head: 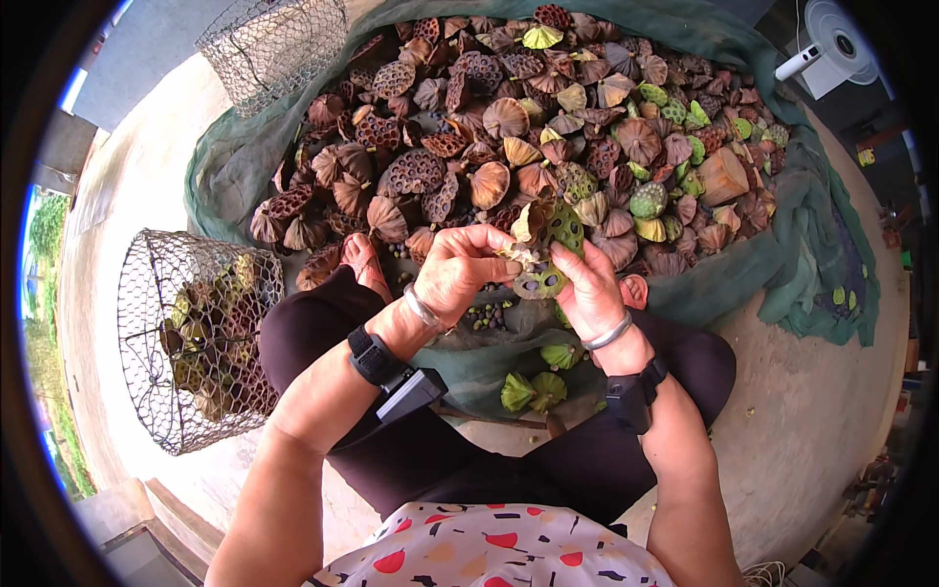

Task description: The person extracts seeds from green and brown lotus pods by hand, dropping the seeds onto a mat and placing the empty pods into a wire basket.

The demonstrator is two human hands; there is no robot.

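Note:
A green lotus seed pod (563, 229), torn open along one side, is held up between my two hands. My right hand (590, 293) grips its right edge with the thumb on the holed face. The fingers of my left hand (469, 265) pinch a pale torn flap of the pod (522, 255). Dark seeds show in some of the holes. Below the hands, loose green and dark lotus seeds (490, 315) lie on the net. A few green pods (534, 391) rest between my legs.
A large heap of brown dried lotus pods (506, 117) spreads over a green mesh net (235, 172). On the left stands a wire basket (147, 315) holding opened pods; another wire basket (275, 51) is behind it. A wooden block (724, 176) sits in the heap. A fan (840, 44) stands back right.

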